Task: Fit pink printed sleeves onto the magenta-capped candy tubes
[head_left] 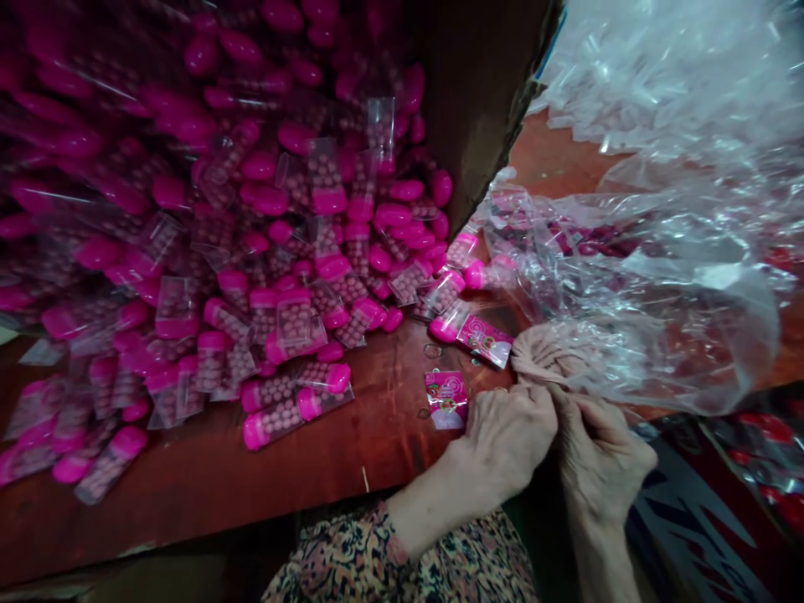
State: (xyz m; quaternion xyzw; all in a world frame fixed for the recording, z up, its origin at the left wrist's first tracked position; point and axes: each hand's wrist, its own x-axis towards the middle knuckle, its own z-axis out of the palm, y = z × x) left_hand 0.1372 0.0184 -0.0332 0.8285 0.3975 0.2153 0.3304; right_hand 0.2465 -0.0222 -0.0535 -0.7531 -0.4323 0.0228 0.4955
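Observation:
My left hand [507,437] and my right hand [600,456] are closed side by side on the gathered, twisted neck [545,358] of a clear plastic bag [659,293] that holds pink-capped items. The bag lies to the right on a red-brown table [251,477]. Just left of my hands lie two small pink printed packets, one [446,399] beside my left hand, another [483,339] a little farther. A big heap of small clear tubes with pink caps [251,276], filled with little balls and each in a clear sleeve, spills across the table's left and middle.
A brown cardboard box wall [483,92] stands behind the heap. More crumpled clear plastic [678,75] fills the upper right. Red and dark packaging [754,469] sits at the lower right. My patterned sleeve [377,561] is at the table's front edge.

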